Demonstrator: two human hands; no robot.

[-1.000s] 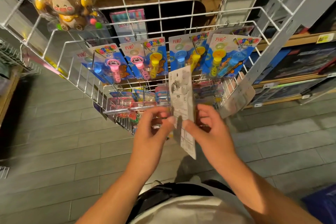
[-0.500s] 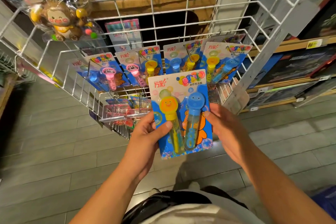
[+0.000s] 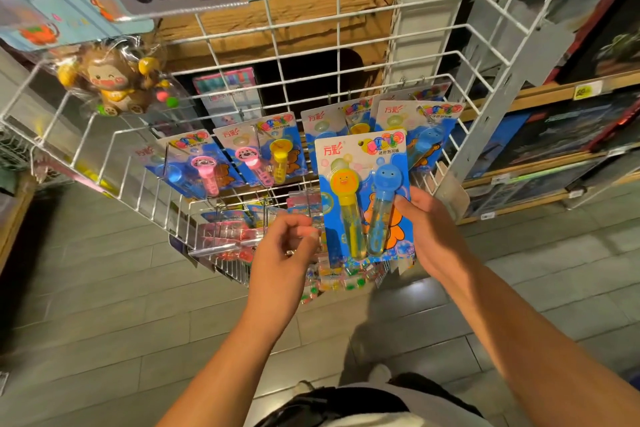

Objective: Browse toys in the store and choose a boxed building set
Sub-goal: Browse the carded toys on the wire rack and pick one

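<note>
Bubble-wand card (image 3: 365, 198) stands upright, front facing camera, in right hand (image 3: 427, 232).

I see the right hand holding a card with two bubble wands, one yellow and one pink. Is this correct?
Not quite. In the head view the right hand does hold the card with two bubble wands, but they are the yellow wand and a blue wand, not pink. Pink ones hang only on the rack behind.
</note>
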